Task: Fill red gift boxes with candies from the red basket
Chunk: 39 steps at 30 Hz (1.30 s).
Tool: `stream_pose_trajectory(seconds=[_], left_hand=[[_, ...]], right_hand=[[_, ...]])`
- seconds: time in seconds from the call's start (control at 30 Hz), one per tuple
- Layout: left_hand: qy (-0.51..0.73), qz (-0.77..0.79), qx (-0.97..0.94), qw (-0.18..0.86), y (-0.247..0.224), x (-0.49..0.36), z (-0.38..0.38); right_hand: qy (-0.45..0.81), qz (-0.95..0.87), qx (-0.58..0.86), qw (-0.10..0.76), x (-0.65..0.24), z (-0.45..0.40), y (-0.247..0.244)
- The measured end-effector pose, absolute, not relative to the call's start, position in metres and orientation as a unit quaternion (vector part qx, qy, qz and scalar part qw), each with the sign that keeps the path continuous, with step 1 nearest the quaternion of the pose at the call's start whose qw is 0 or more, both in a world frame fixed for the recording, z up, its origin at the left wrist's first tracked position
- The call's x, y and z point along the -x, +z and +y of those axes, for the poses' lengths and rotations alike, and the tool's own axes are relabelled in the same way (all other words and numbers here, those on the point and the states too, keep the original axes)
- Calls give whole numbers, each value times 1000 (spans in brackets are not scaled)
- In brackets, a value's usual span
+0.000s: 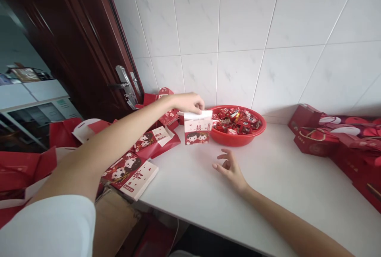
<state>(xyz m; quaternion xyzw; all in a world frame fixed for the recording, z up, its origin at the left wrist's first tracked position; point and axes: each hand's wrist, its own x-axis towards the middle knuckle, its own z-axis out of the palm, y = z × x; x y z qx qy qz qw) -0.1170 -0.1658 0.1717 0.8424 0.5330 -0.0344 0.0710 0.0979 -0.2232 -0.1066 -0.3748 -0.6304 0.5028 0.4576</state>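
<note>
A small red and pale pink box (pixel 197 132) with cartoon figures is held upright by its top edge in my left hand (pixel 193 103), whose fingers are pinched on it. Just right of the box is a red basin (pixel 235 140) filled with red-wrapped packets (pixel 238 120). My right hand (pixel 231 169) hovers over the white table in front of the basin, fingers curved and apart, holding nothing. Flat printed boxes (pixel 131 173) lie on the table's left part, below my left forearm.
Red gift boxes (pixel 317 142) with cord handles crowd the right side. Open red boxes (pixel 18 169) stand at the far left. Behind are a tiled wall (pixel 238 19) and a dark wooden door (pixel 74 31). A cardboard box (pixel 114 217) is below the table's left edge.
</note>
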Motion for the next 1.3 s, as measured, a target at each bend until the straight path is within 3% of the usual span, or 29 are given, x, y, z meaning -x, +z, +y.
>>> stream_pose_trajectory(seconds=[0.23, 0.4, 0.53, 0.67, 0.83, 0.93, 1.03, 1.17, 1.3], left_hand=[[45, 367, -884, 288, 113, 68, -171], [138, 390, -820, 396, 74, 68, -146], [235, 464, -735, 434, 47, 74, -135], [324, 431, -714, 446, 39, 82, -137], [358, 413, -695, 466, 40, 95, -126], [371, 430, -709, 419, 38, 98, -103], [290, 449, -772, 345, 34, 89, -80], [20, 475, -833, 282, 29, 67, -57], [-49, 479, -838, 255, 24, 51, -43]], right_hand=[[585, -622, 261, 450, -108, -209, -102], [502, -647, 362, 446, -116, -198, -104], [450, -655, 418, 440, -122, -193, -102], [437, -659, 422, 444, -121, -196, -101], [409, -657, 435, 460, -120, -201, -105], [400, -656, 449, 456, -121, -203, -107], [400, -653, 458, 452, -121, -206, -106], [399, -653, 463, 447, -121, -207, -107], [412, -660, 455, 433, -120, -205, -110]])
